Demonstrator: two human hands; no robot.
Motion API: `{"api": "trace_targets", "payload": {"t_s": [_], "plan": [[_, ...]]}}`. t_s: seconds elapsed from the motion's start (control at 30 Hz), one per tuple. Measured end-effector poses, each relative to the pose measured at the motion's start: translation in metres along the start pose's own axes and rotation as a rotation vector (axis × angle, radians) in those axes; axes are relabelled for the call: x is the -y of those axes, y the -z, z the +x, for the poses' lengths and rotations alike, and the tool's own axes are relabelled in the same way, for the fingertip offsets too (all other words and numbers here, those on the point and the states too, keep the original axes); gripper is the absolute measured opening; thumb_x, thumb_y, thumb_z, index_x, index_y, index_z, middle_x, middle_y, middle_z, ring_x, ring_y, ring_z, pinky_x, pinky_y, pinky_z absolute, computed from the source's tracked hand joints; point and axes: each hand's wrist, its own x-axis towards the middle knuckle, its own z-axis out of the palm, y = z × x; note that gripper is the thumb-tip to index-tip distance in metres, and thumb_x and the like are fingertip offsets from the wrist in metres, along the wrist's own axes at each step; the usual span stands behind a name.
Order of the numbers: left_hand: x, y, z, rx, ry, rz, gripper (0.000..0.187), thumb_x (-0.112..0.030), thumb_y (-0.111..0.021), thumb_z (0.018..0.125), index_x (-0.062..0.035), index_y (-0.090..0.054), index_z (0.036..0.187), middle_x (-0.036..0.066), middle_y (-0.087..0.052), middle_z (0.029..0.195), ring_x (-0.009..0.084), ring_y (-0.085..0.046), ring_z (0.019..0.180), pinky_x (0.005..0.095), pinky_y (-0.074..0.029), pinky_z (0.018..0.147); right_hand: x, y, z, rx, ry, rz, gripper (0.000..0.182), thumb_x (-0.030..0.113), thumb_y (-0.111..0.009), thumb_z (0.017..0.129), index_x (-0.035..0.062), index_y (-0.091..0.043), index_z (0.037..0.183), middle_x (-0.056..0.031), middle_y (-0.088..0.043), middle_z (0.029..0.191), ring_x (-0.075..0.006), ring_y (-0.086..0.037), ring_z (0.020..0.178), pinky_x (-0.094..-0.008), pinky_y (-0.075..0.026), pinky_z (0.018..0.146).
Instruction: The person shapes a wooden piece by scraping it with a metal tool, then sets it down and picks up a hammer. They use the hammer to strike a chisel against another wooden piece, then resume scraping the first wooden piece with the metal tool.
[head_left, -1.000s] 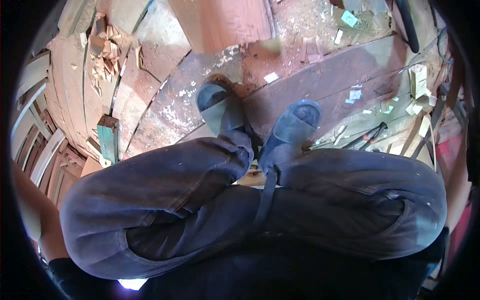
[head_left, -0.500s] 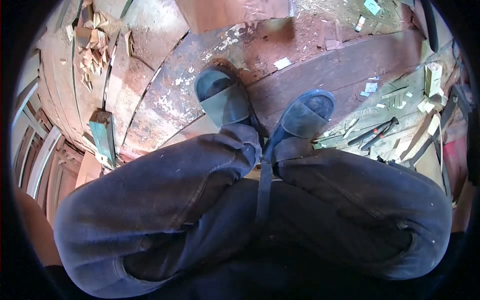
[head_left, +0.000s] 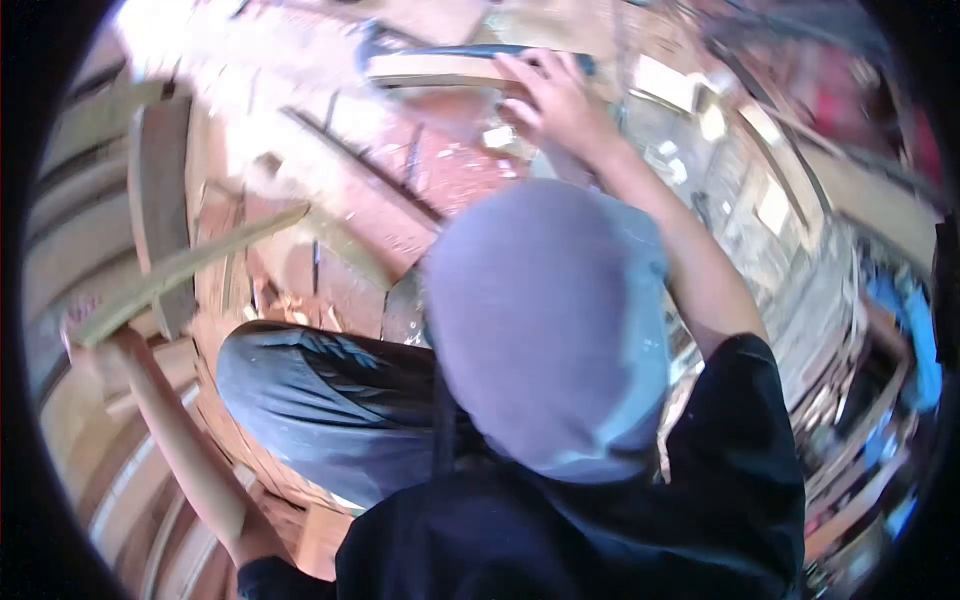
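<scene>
At the left, my left hand [head_left: 100,355] is closed around the near end of a long, narrow wooden strip [head_left: 200,265], which points up and to the right. My right hand [head_left: 555,100] reaches to the top of the view and grips the right end of a short pale wooden piece [head_left: 435,68]. A dark, long object [head_left: 470,48] lies along that piece's far edge; blur hides its kind. A large rounded grey shape [head_left: 550,320] covers the middle of the view and hides the floor beneath it. My trousered left leg [head_left: 320,410] is bent.
Slatted wood [head_left: 80,200] stands along the left side. A dark wooden bar [head_left: 360,165] lies across the littered plank floor. On the right are wooden boards [head_left: 890,220] and a cluttered pile with a blue item [head_left: 915,340].
My hands, out of view before, now both hold wood. The view has swung and my legs have shifted; both sandals and the red-handled tool are no longer plainly seen.
</scene>
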Motion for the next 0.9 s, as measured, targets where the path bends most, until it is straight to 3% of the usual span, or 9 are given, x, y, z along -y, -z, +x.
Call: {"api": "trace_targets", "payload": {"t_s": [0.13,0.3,0.37,0.4,0.43,0.47,0.57,0.63,0.9], "plan": [[0.012,0.018,0.007,0.016,0.018,0.078,0.024,-0.012,-0.07,0.085,0.0028,-0.065,0.104,0.015,-0.067,0.101,0.0296,-0.067,0.087,0.0466,-0.061,0.08,-0.018,0.115,-0.106,-0.028,-0.317,0.101,0.049,0.021,-0.067,0.095,0.0105,-0.055,0.142,-0.0115,-0.06,0.12,-0.0277,-0.059,0.112,-0.0401,-0.05,0.097],[-0.016,-0.024,-0.011,-0.263,-0.009,0.362,0.02,-0.015,-0.062,0.082,0.0028,-0.068,0.091,0.016,-0.068,0.09,0.0286,-0.067,0.076,0.0427,-0.062,0.067,-0.025,0.221,-0.405,-0.291,-1.188,0.187,0.04,0.013,-0.063,0.098,0.0015,-0.057,0.136,-0.0105,-0.069,0.096,-0.017,-0.066,0.081,-0.03,-0.052,0.072],[-0.033,-0.037,-0.014,-0.283,0.007,0.42,0.018,-0.016,-0.061,0.079,0.0004,-0.069,0.083,0.016,-0.067,0.085,0.0277,-0.067,0.075,0.0426,-0.062,0.068,0.023,0.219,-0.53,0.06,-1.5,-0.112,0.06,0.031,-0.071,0.095,-0.0043,-0.051,0.14,-0.0116,-0.067,0.092,-0.0166,-0.066,0.084,-0.0296,-0.053,0.069],[-0.036,-0.048,-0.014,-0.251,-0.016,0.354,0.018,-0.016,-0.061,0.08,0.0007,-0.069,0.083,0.016,-0.067,0.085,0.0277,-0.067,0.075,0.0426,-0.061,0.069,0.066,0.21,-0.546,-0.1,-1.671,0.238,0.074,0.031,-0.074,0.094,-0.0034,-0.04,0.149,-0.0117,-0.064,0.101,-0.0187,-0.063,0.09,-0.0336,-0.056,0.072],[-0.046,-0.057,-0.017,-0.223,-0.038,0.292,0.018,-0.015,-0.061,0.08,0.001,-0.069,0.083,0.016,-0.067,0.084,0.0278,-0.067,0.075,0.0426,-0.061,0.069,0.098,0.174,-0.595,-0.289,-1.517,0.435,0.089,0.031,-0.077,0.091,-0.0019,-0.026,0.156,-0.0157,-0.06,0.119,-0.0203,-0.062,0.101,-0.0351,-0.057,0.075],[-0.051,-0.062,-0.02,-0.194,-0.059,0.234,0.018,-0.015,-0.061,0.08,0.0013,-0.069,0.083,0.015,-0.066,0.084,0.0279,-0.067,0.075,0.0425,-0.061,0.07,0.132,0.16,-0.593,-0.029,-1.688,0.418,0.109,0.03,-0.084,0.084,-0.0012,-0.011,0.16,-0.0202,-0.051,0.136,-0.0281,-0.059,0.116,-0.0406,-0.056,0.088],[-0.041,-0.069,-0.006,-0.199,-0.069,0.378,0.021,-0.017,-0.06,0.084,0.0017,-0.068,0.089,0.014,-0.065,0.092,0.0271,-0.066,0.082,0.0407,-0.059,0.072,0.19,0.09,-0.547,-0.082,-1.461,0.122,0.136,0.036,-0.093,0.069,0.0032,0.002,0.161,-0.0267,-0.043,0.143,-0.0421,-0.05,0.125,-0.051,-0.044,0.105],[-0.03,-0.065,0.007,-0.132,-0.146,0.611,0.023,-0.018,-0.058,0.088,0.0014,-0.068,0.096,0.013,-0.065,0.099,0.0268,-0.064,0.087,0.042,-0.057,0.075,0.199,0.08,-0.509,-0.126,-1.685,0.049,0.146,0.043,-0.094,0.062,0.0062,0.006,0.161,-0.0317,-0.042,0.139,-0.0506,-0.05,0.12,-0.055,-0.042,0.104],[-0.073,-0.131,-0.011,-0.045,-0.149,0.611,0.028,-0.016,-0.052,0.094,0.0048,-0.067,0.104,0.02,-0.066,0.104,0.0293,-0.064,0.09,0.0459,-0.057,0.078,0.204,0.084,-0.476,-0.083,-1.843,0.046,0.146,0.053,-0.091,0.064,0.0077,0.007,0.161,-0.0374,-0.04,0.135,-0.0541,-0.052,0.116,-0.0544,-0.044,0.102]]}}
